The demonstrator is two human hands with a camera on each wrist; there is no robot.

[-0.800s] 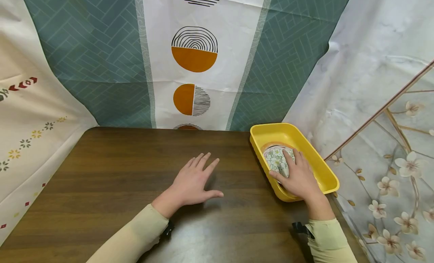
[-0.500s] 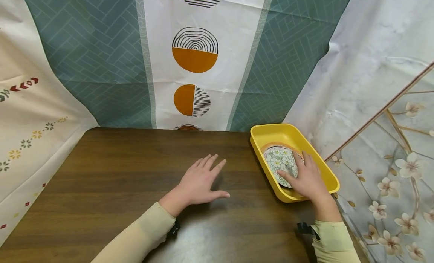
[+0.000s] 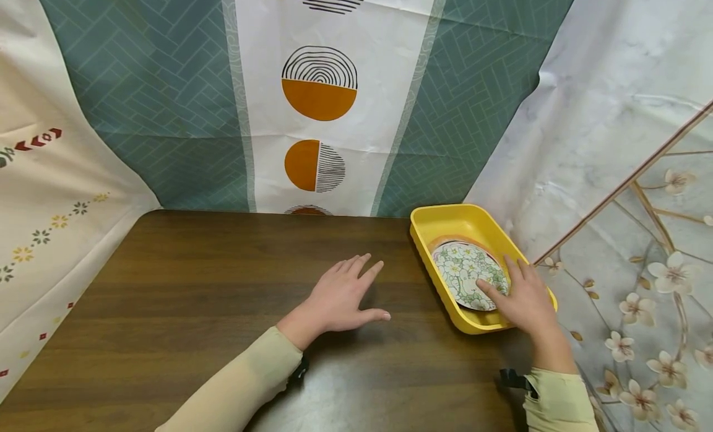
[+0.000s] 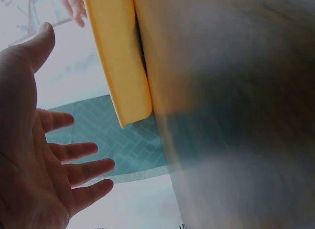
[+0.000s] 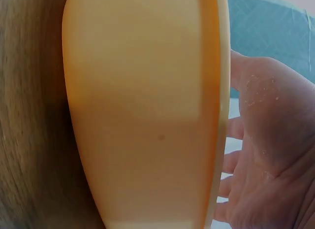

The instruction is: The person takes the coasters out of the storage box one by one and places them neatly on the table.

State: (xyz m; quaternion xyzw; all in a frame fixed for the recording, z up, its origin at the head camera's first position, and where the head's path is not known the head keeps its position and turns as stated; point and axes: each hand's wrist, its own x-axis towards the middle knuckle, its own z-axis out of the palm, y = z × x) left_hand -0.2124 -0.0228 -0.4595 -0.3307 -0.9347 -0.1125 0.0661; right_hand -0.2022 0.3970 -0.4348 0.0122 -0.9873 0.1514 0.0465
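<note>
A yellow plastic tub (image 3: 437, 271) stands on the right of the dark wooden table (image 3: 223, 283). In it lies a round disc with a green and white flower print (image 3: 465, 268), with an orange round edge (image 3: 445, 239) showing beneath. My right hand (image 3: 526, 299) hovers over the tub's near right side, fingers spread, holding nothing; in the right wrist view its fingers are partly hidden behind the tub's wall (image 5: 142, 111). My left hand (image 3: 342, 299) is held above the middle of the table, fingers straight and thumb out, with nothing in it. The left wrist view shows its bare palm (image 4: 34, 175).
A patterned cloth (image 3: 317, 110) hangs behind the table's far edge. A floral cloth (image 3: 629, 234) rises close beside the tub on the right, and a cream cloth (image 3: 67, 203) borders the left side.
My right hand has moved right and slightly nearer me, uncovering more of the flower-print disc. My left hand has drifted to the right. The tub and disc stay in place.
</note>
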